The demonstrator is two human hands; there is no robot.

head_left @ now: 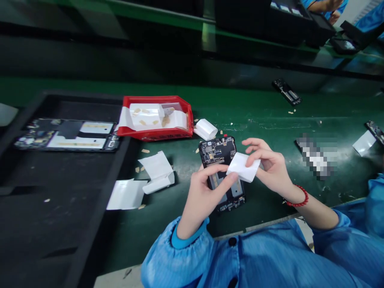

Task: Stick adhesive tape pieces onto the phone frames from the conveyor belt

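Observation:
My left hand (pixel 207 190) grips an opened phone body (pixel 218 152) with its circuit board showing, held just above the green bench; the thumb also rests on a white paper sheet (pixel 242 167). My right hand (pixel 268 166) pinches that same white sheet from the right, fingers curled around its edge over the phone. A red bead bracelet (pixel 297 198) circles my right wrist. Both arms wear blue sleeves.
A red bin (pixel 154 134) with white backing papers and small tan stickers stands behind the phone. Loose white papers (pixel 156 170) lie left of my hands. A black tray (pixel 45 176) at left holds phone assemblies (pixel 66 136). More phone parts (pixel 286 91) lie at right. A person's hand (pixel 328 6) shows far back.

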